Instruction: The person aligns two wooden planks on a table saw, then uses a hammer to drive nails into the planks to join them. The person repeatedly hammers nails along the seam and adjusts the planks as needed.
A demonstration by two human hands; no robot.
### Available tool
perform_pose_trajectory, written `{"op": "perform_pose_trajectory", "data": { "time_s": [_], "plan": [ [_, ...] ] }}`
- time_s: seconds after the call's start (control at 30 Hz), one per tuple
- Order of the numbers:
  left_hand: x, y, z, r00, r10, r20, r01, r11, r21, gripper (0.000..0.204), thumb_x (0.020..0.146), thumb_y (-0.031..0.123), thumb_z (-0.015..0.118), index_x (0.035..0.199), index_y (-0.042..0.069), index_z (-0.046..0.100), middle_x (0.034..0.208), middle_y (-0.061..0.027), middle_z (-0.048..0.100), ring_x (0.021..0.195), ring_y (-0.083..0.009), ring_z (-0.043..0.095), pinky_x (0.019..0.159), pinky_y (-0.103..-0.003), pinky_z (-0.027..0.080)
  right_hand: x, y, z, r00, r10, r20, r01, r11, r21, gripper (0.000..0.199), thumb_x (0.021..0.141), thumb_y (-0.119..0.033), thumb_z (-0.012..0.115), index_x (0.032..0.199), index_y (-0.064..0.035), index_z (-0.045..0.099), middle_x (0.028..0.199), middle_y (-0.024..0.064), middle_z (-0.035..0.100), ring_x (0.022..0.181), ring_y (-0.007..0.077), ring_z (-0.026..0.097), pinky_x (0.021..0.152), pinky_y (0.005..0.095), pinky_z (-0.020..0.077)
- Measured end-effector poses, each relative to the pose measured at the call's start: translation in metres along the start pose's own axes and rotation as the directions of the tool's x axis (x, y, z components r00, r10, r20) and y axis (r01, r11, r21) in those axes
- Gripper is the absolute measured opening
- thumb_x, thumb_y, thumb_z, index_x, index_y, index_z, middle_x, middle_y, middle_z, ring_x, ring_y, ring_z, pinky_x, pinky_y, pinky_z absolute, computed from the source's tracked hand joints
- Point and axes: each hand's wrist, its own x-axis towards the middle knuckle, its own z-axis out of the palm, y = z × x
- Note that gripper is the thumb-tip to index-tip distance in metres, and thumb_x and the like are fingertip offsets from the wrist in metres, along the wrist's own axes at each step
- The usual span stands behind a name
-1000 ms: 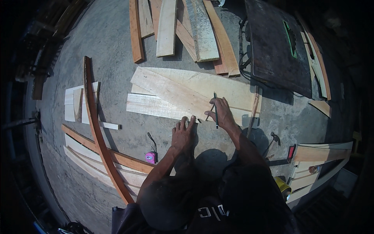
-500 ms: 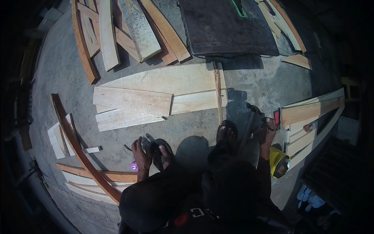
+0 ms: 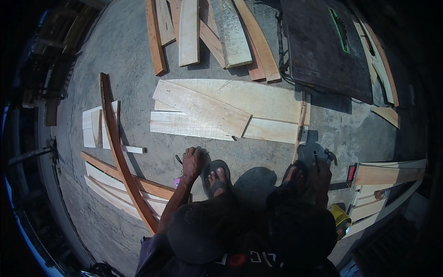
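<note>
My left hand [image 3: 193, 162] reaches down to the concrete floor beside my left sandal [image 3: 220, 187]. Its fingers curl downward, and whatever lies under them is hidden. My right hand [image 3: 321, 174], in shadow by my right foot, is closed round a thin dark stick [image 3: 315, 156] with a pale tip, like a pencil. Just beyond its knuckles shows the head of a claw hammer [image 3: 330, 156]; the hand hides the handle, so I cannot tell whether it grips that too. Ahead of my feet lie pale overlapping boards [image 3: 203, 104], with a narrow wooden strip [image 3: 302, 113] across their right end.
A dark tabletop [image 3: 323, 55] with a green-edged slot stands at the far right. Planks [image 3: 189, 37] lie at the back. A long curved brown plank [image 3: 117, 152] crosses wood at the left. Right are a yellow container [image 3: 339, 217] and stacked wood [image 3: 387, 175].
The view has shifted, so the scene sits farther right. My left hand's fingers have gone down onto the floor. The hammer, earlier left of my right hand, now shows beyond its knuckles.
</note>
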Motion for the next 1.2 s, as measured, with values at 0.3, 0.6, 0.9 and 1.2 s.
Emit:
{"op": "perform_pose_trajectory", "data": {
  "time_s": [0.3,0.6,0.9,1.2],
  "plan": [
    [-0.011,0.004,0.006,0.997,-0.063,-0.040,0.059,0.995,-0.084,0.024,0.090,0.011,0.065,0.113,0.004,0.065,0.107,-0.0171,0.063,0.109,-0.0374,0.060,0.092,-0.048,0.045,-0.008,0.031,0.008,0.996,0.067,0.064,-0.057,0.986,-0.158,0.029,0.101,-0.024,0.063,0.110,0.0028,0.070,0.103,0.0282,0.070,0.100,0.0515,0.067,0.084,0.0546,0.0522],
    [0.010,-0.012,-0.009,0.905,-0.292,-0.308,0.125,0.877,-0.464,0.019,0.100,0.007,0.065,0.115,0.001,0.055,0.088,-0.0237,0.067,0.081,-0.0462,0.066,0.071,-0.051,0.052,-0.019,0.072,0.016,0.991,0.122,-0.049,-0.129,0.979,-0.159,0.032,0.099,-0.029,0.067,0.112,-0.0008,0.072,0.102,0.0267,0.072,0.101,0.0478,0.070,0.086,0.0512,0.0537],
    [0.162,-0.173,-0.083,0.622,-0.529,-0.577,0.370,0.849,-0.378,0.039,0.104,0.029,0.054,0.128,0.004,0.072,0.115,-0.0248,0.068,0.104,-0.0415,0.066,0.092,-0.046,0.052,0.087,-0.015,0.033,0.945,0.284,0.162,-0.297,0.953,0.064,0.054,0.101,-0.043,0.064,0.139,-0.0054,0.062,0.122,0.0193,0.072,0.117,0.0344,0.067,0.102,0.0419,0.0490],
    [0.192,-0.144,-0.067,0.626,-0.561,-0.542,0.417,0.828,-0.376,0.049,0.107,0.045,0.050,0.127,0.008,0.074,0.126,-0.0205,0.068,0.125,-0.0381,0.056,0.107,-0.058,0.040,0.128,-0.022,0.062,0.982,0.110,0.155,-0.130,0.983,0.131,0.067,0.102,-0.042,0.062,0.159,-0.0101,0.047,0.145,0.0223,0.063,0.133,0.0355,0.060,0.113,0.0418,0.0435]
  ]
}}
